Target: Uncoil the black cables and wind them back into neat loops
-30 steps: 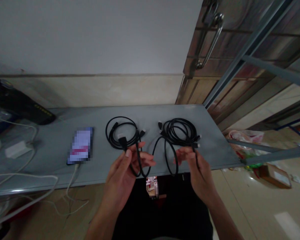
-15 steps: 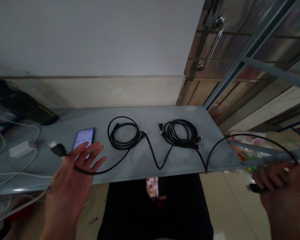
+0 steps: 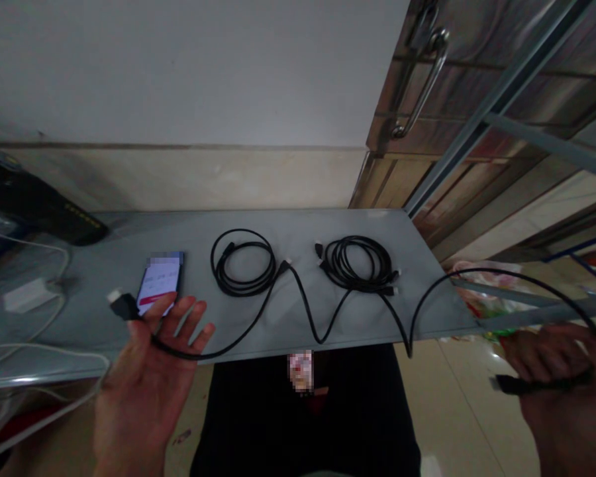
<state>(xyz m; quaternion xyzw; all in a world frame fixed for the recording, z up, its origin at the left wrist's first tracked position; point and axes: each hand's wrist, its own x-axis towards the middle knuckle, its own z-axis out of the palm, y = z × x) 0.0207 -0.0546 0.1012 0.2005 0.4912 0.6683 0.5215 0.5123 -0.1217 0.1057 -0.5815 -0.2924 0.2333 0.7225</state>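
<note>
My left hand (image 3: pixel 146 371) is held palm up at the table's front edge, fingers spread, with one end of a black cable (image 3: pixel 302 311) pinched at the thumb side; its plug (image 3: pixel 122 305) sticks out to the left. My right hand (image 3: pixel 561 377) is curled around the cable's other plug (image 3: pixel 509 384), out past the table's right end. The cable sags between them across the grey table (image 3: pixel 104 291) and arcs over to the right hand. Two coiled black cables lie further back: one coil (image 3: pixel 243 268) left of centre, another coil (image 3: pixel 360 265) right of centre.
A phone (image 3: pixel 159 281) with a lit screen lies on the table just beyond my left hand. White cords and a white adapter (image 3: pixel 24 295) lie at the far left, with a black device (image 3: pixel 40 209) behind. A metal frame and door stand at right; litter is on the floor.
A second ago both hands were together at the table's front middle, holding the cable. They have drawn wide apart, stretching it out. In the last half second they barely moved.
</note>
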